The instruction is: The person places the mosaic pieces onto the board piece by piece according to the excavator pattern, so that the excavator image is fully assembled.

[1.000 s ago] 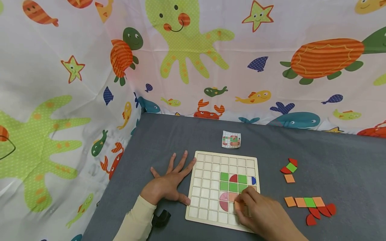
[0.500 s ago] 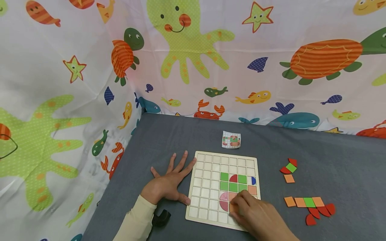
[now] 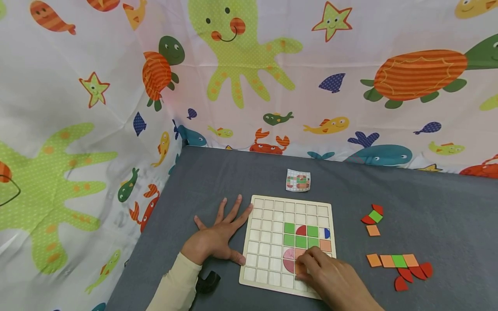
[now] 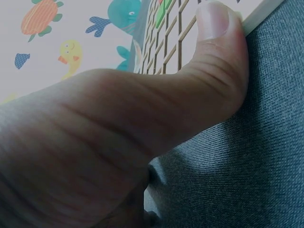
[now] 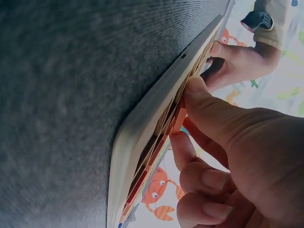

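A wooden grid board (image 3: pixel 264 276) lies on the dark cloth, with green, red, pink, orange and blue pieces in some of its cells. My right hand (image 3: pixel 330 272) pinches an orange square tile (image 5: pixel 179 119) between thumb and fingers, low over the board's lower cells. Whether the tile sits fully in its cell cannot be made out. My left hand (image 3: pixel 218 239) lies with fingers spread at the board's left side; its thumb (image 4: pixel 218 47) touches the board's edge. Right of the pinched tile, the cells are partly hidden by my right hand.
A small printed pattern card (image 3: pixel 298 180) lies behind the board. To the right are loose orange tiles (image 3: pixel 387 261), a green tile (image 3: pixel 399 261) and red quarter pieces (image 3: pixel 400 284); a smaller group includes another green tile (image 3: pixel 375 216). A printed curtain (image 3: pixel 288 95) borders the table.
My right hand has moved left across the board with the orange tile, uncovering an orange piece below the blue one. It barely shifts in the last half second. My left hand stays put.
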Motion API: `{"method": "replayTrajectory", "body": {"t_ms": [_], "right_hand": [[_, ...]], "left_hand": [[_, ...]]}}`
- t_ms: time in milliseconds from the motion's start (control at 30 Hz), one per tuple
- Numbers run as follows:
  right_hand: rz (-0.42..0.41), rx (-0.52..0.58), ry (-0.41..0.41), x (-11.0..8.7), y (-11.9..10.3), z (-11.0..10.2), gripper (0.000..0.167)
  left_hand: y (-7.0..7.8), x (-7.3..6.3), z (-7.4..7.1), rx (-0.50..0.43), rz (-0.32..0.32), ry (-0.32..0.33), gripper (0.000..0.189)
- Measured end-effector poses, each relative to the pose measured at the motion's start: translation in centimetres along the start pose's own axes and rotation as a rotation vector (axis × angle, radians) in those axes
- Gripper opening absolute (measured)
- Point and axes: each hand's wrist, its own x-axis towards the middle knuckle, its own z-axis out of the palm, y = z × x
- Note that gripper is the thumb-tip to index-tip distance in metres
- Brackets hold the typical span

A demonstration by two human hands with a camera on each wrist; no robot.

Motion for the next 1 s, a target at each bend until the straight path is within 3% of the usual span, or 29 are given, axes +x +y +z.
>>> {"method": "replayTrajectory", "body": {"t_ms": [1000], "right_hand": [[-0.033,-0.011,0.068,-0.06,0.08,0.30,0.026]], "left_hand": [[0.56,-0.59,-0.68,-0.009,0.011,-0.009,0.144]]}}
